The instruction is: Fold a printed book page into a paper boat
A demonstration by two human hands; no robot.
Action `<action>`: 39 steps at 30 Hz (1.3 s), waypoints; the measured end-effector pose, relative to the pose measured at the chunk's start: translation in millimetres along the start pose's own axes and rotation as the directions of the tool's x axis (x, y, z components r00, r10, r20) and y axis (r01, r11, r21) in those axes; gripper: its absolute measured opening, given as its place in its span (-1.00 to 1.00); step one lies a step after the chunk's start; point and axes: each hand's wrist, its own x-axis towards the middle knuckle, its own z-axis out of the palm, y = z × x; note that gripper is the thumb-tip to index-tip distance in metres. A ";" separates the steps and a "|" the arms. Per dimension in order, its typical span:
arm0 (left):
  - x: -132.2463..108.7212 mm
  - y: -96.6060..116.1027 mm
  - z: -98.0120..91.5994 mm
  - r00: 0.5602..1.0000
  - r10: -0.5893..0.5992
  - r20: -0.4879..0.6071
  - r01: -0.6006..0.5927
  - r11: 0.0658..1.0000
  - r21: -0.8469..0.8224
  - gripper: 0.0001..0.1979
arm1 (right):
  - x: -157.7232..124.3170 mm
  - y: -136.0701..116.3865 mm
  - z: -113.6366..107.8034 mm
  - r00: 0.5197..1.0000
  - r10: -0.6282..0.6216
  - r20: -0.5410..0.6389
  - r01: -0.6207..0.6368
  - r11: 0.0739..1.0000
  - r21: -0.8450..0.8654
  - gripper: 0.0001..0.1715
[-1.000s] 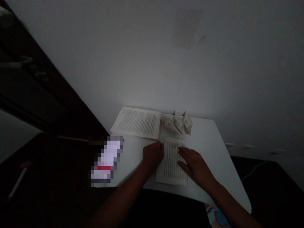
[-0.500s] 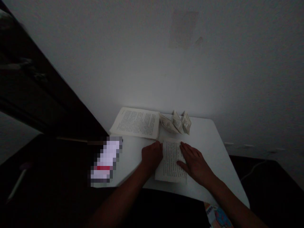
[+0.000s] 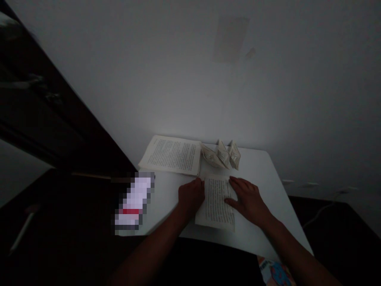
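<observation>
A printed paper sheet (image 3: 216, 202) lies near the front edge of the table, its lower edge slightly raised. My left hand (image 3: 192, 195) is closed at the sheet's left edge, thumb and curled fingers pinching the paper near its upper left side. My right hand (image 3: 247, 200) rests on the right edge with fingers stretched out and thumb apart. Behind the sheet stand three folded paper boats (image 3: 213, 156) made from printed pages, set side by side. A stack of printed pages (image 3: 172, 155) lies to their left.
The white table (image 3: 258, 167) stands against a pale wall. At its left edge lies a phone (image 3: 133, 198), blurred out by pixels. A dark door (image 3: 44, 103) is at the left. Below the table's front right edge is a colourful printed item (image 3: 276, 272).
My right hand has slid slightly to the right along the sheet's edge. My left hand keeps its place on the paper. The whole view has shifted a little.
</observation>
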 end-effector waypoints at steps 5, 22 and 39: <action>-0.2 -0.8 0.6 1.000 0.023 -0.002 -0.023 1.000 -0.020 -0.64 | 16.8 11.1 3.9 0.989 -0.053 -0.140 0.077 0.983 0.166 -0.75; -0.4 -0.2 -0.9 0.999 0.014 -0.033 -0.014 1.000 0.004 -0.66 | 0.1 18.1 -2.0 0.994 -0.113 0.000 0.112 0.981 0.157 -0.33; -0.6 -2.6 -1.5 0.999 0.008 -0.045 -0.011 0.998 -0.070 -0.65 | -15.1 14.8 -9.2 0.987 -0.105 0.122 0.083 0.981 0.174 0.08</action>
